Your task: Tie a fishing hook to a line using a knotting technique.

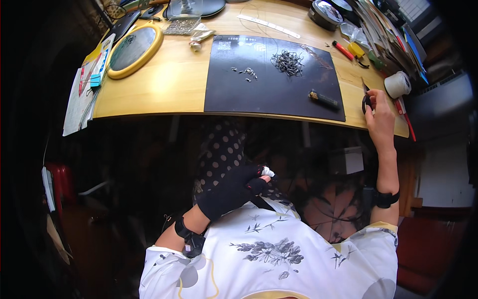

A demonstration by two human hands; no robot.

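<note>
My right hand [381,114] is at the right end of the wooden table, its fingers on the black handle of small scissors [365,100] whose blades point away from me. My left hand [239,187], in a black fingerless glove, rests in my lap with the fingers curled; one fingertip has a white wrap. No object shows in it. A dark mat [257,97] lies before me. It carries a tangled heap of small dark wire-like pieces [288,63], a few silvery bits [249,71], a thin brownish strip [316,56] and a dark tube-shaped object [323,99].
Left on the table are a yellow-framed mirror [158,45], papers with a teal binder clip [96,80] and a clear box of small pieces [182,26]. A white ruler [269,26] lies behind the mat. A thread spool [397,85], red cutter [343,50] and stacked papers [388,33] are at right.
</note>
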